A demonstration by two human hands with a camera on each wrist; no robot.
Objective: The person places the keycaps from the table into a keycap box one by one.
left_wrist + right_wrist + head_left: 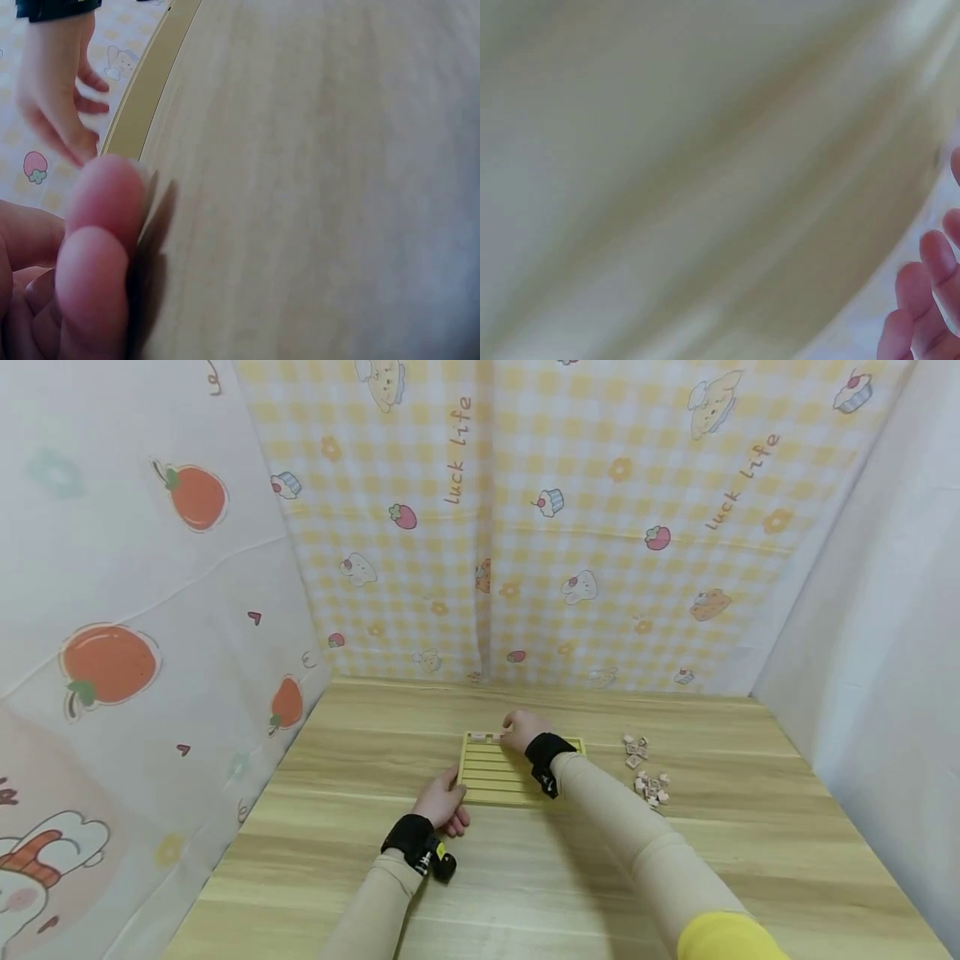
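Note:
A shallow yellow tray with several raised ridges across it lies on the table. At its lower left corner my left hand grips the edge, thumb on the side and fingers curled. Over the tray's far row, my right hand points its fingertips down and pinches a small pale tile, mostly hidden by the fingers. Another pale tile sits left of it in the same row. The left wrist view shows the right hand beyond the tray's edge; in the right wrist view only fingers appear.
To the right of the tray lie two loose groups of small pale tiles, a far group and a nearer group. Patterned cloth hangs behind the wooden table, with cloth walls on both sides.

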